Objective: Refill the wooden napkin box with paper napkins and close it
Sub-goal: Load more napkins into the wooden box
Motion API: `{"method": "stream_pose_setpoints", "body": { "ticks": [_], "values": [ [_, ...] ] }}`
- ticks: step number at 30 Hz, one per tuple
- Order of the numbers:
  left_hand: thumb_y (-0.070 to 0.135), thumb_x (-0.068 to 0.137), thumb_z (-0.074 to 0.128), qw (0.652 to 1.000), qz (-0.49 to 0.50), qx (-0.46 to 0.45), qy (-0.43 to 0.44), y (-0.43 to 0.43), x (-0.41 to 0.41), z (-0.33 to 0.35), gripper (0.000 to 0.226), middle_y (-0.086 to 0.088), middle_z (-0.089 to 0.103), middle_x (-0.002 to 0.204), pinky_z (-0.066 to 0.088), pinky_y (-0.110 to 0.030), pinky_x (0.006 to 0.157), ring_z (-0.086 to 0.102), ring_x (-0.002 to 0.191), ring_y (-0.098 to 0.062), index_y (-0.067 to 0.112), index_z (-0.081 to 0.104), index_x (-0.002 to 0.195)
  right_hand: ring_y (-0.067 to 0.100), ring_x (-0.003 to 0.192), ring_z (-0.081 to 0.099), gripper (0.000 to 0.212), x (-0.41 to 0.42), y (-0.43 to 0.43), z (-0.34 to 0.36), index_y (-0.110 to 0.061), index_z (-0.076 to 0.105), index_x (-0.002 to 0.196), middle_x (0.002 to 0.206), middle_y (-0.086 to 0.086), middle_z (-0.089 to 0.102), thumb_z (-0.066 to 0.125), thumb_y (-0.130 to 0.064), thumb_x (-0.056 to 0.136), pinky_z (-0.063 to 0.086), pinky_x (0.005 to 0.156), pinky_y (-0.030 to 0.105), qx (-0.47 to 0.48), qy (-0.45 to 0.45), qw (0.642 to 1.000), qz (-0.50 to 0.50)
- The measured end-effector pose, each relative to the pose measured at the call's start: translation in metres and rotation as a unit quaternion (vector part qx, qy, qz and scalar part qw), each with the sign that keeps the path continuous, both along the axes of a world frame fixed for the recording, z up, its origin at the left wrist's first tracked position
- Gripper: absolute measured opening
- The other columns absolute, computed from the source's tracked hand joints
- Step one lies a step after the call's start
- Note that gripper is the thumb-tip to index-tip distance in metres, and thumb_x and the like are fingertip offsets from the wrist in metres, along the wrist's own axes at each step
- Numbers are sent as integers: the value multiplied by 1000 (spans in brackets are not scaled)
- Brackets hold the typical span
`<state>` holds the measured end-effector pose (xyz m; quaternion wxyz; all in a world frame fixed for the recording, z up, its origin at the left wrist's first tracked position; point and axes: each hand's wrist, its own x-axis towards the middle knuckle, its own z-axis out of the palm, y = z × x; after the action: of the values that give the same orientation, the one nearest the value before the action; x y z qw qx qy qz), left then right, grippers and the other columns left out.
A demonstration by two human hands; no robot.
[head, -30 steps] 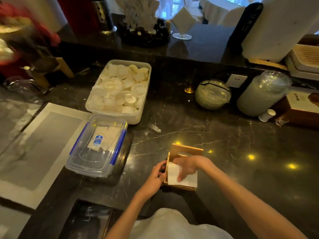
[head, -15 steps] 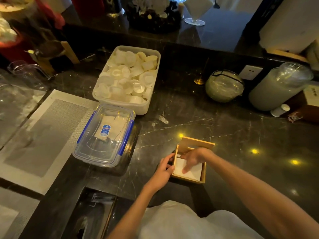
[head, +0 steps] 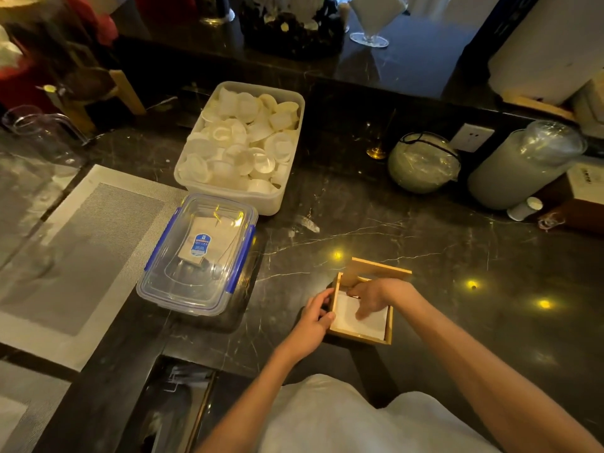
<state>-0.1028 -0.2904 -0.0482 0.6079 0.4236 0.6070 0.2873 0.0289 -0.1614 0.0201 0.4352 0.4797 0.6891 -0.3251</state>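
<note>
A small square wooden napkin box (head: 361, 336) sits on the dark marble counter in front of me, with its wooden lid (head: 379, 270) tilted up at the far side. White paper napkins (head: 372, 323) lie flat inside it. My left hand (head: 313, 317) grips the box's left wall. My right hand (head: 371, 294) reaches into the box from the right, fingers spread and pressing down on the napkins.
A clear lidded container with blue clips (head: 199, 253) stands to the left, and behind it a white tub of small cups (head: 242, 142). A round glass jar (head: 423, 161) and a tall lidded jar (head: 523, 165) stand at the back right. A grey placemat (head: 78, 250) lies far left.
The napkins, which stuck up over the box's front edge, now lie flat inside under my right hand. My left hand has stayed at the box's left wall. The camera has moved closer.
</note>
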Motion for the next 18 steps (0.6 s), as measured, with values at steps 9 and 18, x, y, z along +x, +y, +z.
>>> {"method": "stream_pose_setpoints", "body": {
  "ticks": [9,18],
  "values": [
    [20,100,46,1000,-14,0,-7,0,-3,0,53,3,33,140,49,-38,102,49,117,-14,37,29,148,27,136,41,59,6,-15,-8,-22,40,146,149,4,45,57,-33,91,36,110,40,32,47,997,-56],
    [21,99,46,998,-35,36,45,2,2,11,63,1,34,143,47,-47,105,48,122,-17,51,16,145,28,128,48,58,9,-27,-4,-16,43,142,141,8,51,58,-27,87,41,103,38,44,69,993,-83]
  ]
}}
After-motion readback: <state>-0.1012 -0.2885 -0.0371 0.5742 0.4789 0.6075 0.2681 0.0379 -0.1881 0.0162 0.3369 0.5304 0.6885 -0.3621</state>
